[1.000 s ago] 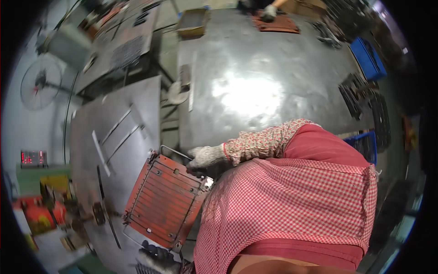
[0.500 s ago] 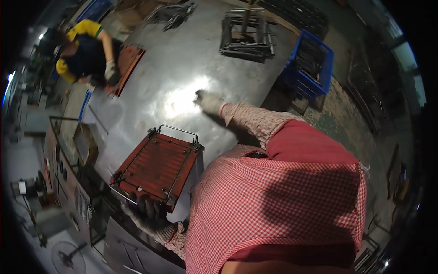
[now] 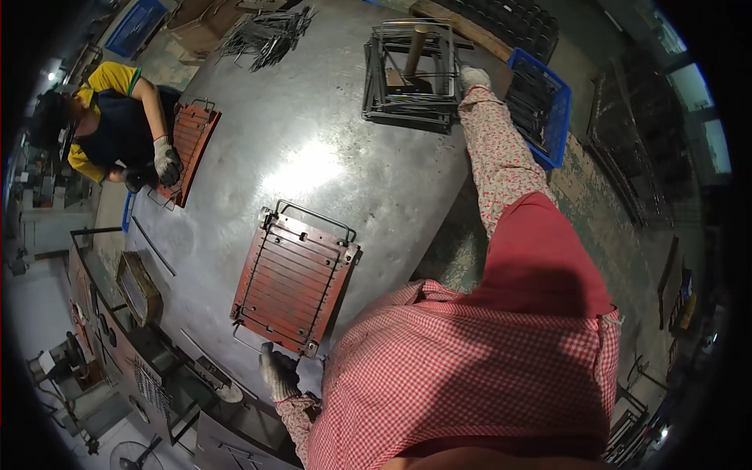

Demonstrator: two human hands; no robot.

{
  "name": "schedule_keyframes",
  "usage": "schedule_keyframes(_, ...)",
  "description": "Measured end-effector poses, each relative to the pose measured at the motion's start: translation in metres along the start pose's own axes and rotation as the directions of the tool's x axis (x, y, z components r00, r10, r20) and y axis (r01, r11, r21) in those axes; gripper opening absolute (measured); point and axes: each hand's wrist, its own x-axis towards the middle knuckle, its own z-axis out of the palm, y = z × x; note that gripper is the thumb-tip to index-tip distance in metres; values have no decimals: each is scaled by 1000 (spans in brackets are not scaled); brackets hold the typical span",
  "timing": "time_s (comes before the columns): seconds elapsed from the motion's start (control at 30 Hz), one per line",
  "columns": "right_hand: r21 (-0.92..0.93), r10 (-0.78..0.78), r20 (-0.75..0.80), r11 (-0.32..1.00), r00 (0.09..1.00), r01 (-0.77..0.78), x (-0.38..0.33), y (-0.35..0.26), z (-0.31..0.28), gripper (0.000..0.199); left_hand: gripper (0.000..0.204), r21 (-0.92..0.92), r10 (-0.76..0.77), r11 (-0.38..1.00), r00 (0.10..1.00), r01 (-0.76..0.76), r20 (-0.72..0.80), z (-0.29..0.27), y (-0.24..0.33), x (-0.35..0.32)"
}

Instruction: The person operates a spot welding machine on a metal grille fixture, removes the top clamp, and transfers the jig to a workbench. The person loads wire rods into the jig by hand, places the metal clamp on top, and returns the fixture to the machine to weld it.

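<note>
Two gloved hands work apart. At seven o'clock, the left hand (image 3: 278, 370) grips the near wire edge of the flat, rust-red slatted metal grate (image 3: 294, 286) on the grey steel table (image 3: 329, 157). At one o'clock, the right hand (image 3: 473, 77) touches the stack of bare wire frames (image 3: 411, 74) (grip unclear). Likely step: fetching a frame; next needs a firm grasp.

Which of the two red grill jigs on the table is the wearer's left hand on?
The red jig in the table's middle: the gloved left hand grips its near edge. The other red jig lies at the far-left edge under a co-worker's glove.
</note>
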Motion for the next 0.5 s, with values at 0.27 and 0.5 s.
schedule_keyframes(0.27, -22, 23, 139, 1000, 990, -20, 48, 51, -7, 28, 28, 112, -87, 990, 996, 86, 5, 19, -10, 17)
schedule_keyframes(0.5, 26, 265, 133, 962, 955, -270, 19, 15, -92, 33, 29, 179, -12, 984, 1000, 11, 4, 12, -17, 38)
